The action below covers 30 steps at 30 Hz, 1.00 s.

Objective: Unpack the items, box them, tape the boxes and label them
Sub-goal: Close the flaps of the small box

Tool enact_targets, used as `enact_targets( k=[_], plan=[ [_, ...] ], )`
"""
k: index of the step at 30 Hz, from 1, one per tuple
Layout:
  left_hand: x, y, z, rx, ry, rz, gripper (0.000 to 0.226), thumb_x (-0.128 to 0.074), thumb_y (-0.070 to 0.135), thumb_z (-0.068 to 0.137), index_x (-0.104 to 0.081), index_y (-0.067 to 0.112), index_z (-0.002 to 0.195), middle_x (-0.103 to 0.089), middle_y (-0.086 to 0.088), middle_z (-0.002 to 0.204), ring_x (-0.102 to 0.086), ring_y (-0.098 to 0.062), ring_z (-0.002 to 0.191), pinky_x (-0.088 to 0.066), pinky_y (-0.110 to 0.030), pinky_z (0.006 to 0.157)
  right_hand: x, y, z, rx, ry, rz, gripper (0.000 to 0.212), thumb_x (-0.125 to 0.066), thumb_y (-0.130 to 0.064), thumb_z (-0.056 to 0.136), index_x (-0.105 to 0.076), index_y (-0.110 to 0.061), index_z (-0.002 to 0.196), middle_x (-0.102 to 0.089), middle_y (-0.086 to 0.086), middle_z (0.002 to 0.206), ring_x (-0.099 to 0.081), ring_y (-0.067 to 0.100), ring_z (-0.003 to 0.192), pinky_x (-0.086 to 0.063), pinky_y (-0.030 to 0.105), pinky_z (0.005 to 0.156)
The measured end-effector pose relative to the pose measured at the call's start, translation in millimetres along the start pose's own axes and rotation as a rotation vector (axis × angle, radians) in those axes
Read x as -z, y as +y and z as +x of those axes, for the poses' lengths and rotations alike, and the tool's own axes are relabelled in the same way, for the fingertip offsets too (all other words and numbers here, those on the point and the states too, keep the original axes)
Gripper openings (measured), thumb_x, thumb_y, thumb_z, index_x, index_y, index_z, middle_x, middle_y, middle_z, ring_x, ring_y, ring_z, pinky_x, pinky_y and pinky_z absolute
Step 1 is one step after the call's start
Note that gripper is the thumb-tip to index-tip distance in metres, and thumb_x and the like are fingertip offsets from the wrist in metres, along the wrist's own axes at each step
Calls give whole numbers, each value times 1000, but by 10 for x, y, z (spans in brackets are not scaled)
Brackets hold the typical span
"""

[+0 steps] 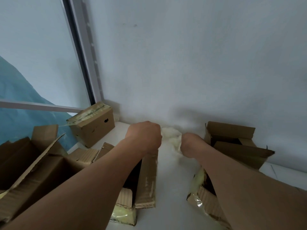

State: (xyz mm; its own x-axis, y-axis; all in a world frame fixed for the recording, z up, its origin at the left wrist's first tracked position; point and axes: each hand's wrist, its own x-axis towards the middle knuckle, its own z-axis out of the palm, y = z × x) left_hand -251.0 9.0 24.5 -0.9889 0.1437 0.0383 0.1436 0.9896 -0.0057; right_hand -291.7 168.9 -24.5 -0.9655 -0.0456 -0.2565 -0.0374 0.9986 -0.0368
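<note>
Your left hand and right hand both pinch the crumpled pale translucent plastic wrap above the white table.

Legible text, labels, brands, numbers, signs: none could be read. The taped box by the window bore only yellowed tape and a dark hole. The open boxes on the bench showed plain cardboard, their tape strips blank.
</note>
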Motion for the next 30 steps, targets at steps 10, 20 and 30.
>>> enact_targets(
  k=[10,20,30],
  plan=[
    [77,168,-35,-25,17,8,19,-43,34,99,-52,21,89,-61,1,98,-60,-22,90,-39,-31,66,-7,6,-234,-35,-280,-20,49,-65,-31,93,-53,-7,134,-60,9,129,-61,25,113,-51,32,96],
    [137,135,-89,20,-10,15,20,-44,34,97,-60,22,103,-64,2,104,-61,-20,98,-37,-30,65,-31,-127,-177,10,-260,101,43,-72,-36,86,-65,-9,117,-68,5,107,-65,26,101,-52,39,94],
    [77,43,-2,-4,15,32,23,-41,36,99,-58,23,106,-62,4,105,-59,-18,96,-30,-28,58,-122,-113,83,37,52,214,47,-48,-38,100,-41,-15,140,-44,10,139,-50,29,124,-46,37,96]
  ],
)
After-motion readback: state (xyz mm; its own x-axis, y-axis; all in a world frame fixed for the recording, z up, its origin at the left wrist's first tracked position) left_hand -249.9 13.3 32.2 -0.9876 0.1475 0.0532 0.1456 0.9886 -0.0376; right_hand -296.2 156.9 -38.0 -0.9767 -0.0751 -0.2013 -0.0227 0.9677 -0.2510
